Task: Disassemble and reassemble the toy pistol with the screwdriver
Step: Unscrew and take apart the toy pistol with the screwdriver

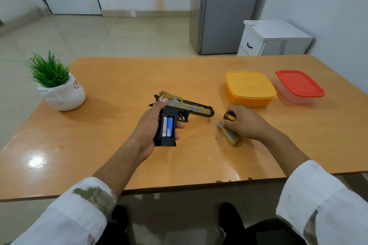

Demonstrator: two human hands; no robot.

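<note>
At the near edge of the table [119, 77], two white-sleeved forearms reach out over the wood. Left of centre, the left hand [153, 125] wraps its fingers round the butt of the toy pistol [185, 108], thumb up on the slide. The gun is tipped on its side with the muzzle pointing right, and two batteries [167, 126] show in the open compartment. To the right, the right hand [247, 123] lies knuckles up with its fingers curled round the yellow-and-black screwdriver [230, 116]. It sits over the far end of the loose cover plate [231, 138] on the table; whether it touches the plate I cannot tell. A small screw [216, 137] lies just left of the plate.

The opening-up looks done, with cover and screw both off. Refitting would call for lifting the plate, seating it over the batteries, then picking up that tiny screw.

Farther off stand a yellow box [250, 87], a red-lidded box [299, 85] and, far left, a potted plant [59, 85].
</note>
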